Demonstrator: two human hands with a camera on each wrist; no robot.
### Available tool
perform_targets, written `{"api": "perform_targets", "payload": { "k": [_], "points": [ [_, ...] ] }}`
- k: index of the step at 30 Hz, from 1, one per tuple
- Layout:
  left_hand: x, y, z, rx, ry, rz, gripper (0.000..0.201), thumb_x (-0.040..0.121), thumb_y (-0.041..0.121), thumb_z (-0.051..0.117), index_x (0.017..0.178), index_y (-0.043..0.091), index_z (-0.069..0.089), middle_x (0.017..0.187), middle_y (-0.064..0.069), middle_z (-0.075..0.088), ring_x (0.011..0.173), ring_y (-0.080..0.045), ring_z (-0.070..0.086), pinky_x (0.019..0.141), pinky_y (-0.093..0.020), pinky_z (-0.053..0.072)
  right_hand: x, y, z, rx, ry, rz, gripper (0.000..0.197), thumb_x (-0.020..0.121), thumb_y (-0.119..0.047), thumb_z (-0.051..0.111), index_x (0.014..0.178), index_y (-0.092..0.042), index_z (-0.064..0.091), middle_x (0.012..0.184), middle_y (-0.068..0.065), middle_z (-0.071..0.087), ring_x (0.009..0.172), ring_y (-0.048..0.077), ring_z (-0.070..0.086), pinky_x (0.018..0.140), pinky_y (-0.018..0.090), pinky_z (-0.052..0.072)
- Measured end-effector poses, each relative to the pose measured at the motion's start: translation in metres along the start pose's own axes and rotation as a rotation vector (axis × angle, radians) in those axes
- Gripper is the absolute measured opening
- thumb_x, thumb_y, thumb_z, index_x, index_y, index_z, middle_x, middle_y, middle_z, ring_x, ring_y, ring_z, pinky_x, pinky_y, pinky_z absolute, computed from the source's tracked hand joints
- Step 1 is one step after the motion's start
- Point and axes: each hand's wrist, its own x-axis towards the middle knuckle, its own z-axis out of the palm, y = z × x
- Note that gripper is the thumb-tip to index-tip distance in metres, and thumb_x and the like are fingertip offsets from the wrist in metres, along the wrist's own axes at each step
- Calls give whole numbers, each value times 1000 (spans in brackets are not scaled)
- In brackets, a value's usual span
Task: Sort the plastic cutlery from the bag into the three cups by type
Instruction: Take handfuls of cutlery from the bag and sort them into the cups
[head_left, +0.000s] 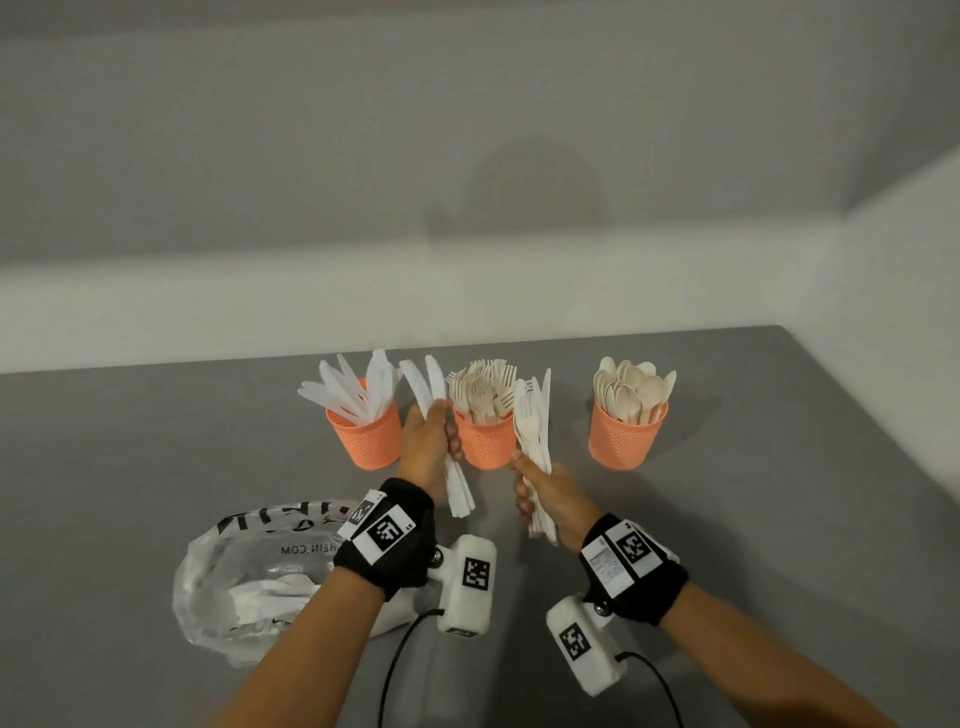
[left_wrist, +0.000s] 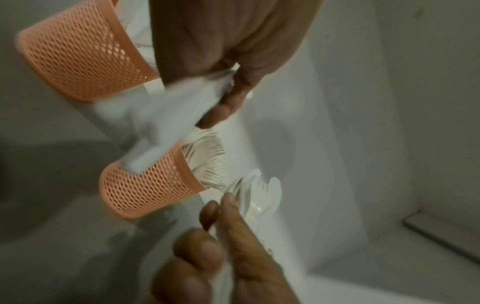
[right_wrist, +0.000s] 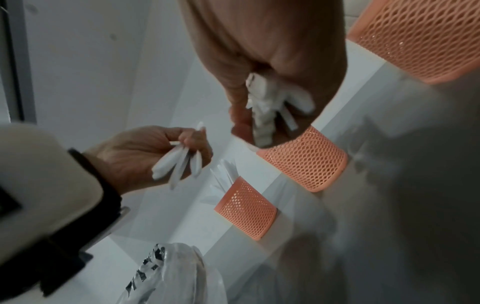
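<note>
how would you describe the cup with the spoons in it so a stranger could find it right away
On the grey table, three orange mesh plastic cups stand in a row near the white wall. The spoon cup is the rightmost, standing apart from the other two. It alone holds rounded beige spoon bowls, not forks or knives.

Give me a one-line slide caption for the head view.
Left hand grips knives, right hand a mixed bunch, before three orange cups; bag near left.

knives (left_wrist: 155, 115) motion-blurred, bag (head_left: 249, 577) partly behind forearm, spoon cup (right_wrist: 420, 37) cropped
</note>
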Motion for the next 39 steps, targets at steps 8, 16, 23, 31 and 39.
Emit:
{"api": "perform_targets", "payload": {
  "k": [8,16,23,31,39],
  "points": [
    [45,48,-39,174,342,209,35,85,43,60,75,9,57,52,-2,40,38,-10,39,50,-24,36,-1,-13,-5,-81,-92,66,26,92,-32,54,74,-16,45,38,-10,32,30,2,24,31,14,23],
    [95,74,-72,287,423,471,50,90,49,48,58,12,44,51,-5,47,39,-4,48,53,-14,42,6,-24,-6,-124,-137,133,31,92,-37,52,70,-16,45,40,-10,30,31,3,24,33,15,22],
    [117,55,-75,188,422,454,41,85,37,63,59,10,46,49,-7,48,33,-4,48,43,-15,45,12,-25,-2,-156,-140,101,31,94,-36,49,70,-16,46,39,-10,31,31,3,25,34,16,24],
    [131,28,-79,235,432,379,23,80,26,71,76,6,61,60,-5,59,41,0,55,48,-11,47,16,-27,2,-160,-131,96,31,94,-34,51,69,-14,47,40,-8,33,31,3,26,34,15,24],
    [129,18,-84,593,432,484,23,87,6,58,110,6,56,78,0,58,67,-12,52,67,-22,43,13,-23,8,-128,-164,135,31,94,-34,50,71,-13,49,39,-8,35,31,4,30,34,15,26]
  ]
}}
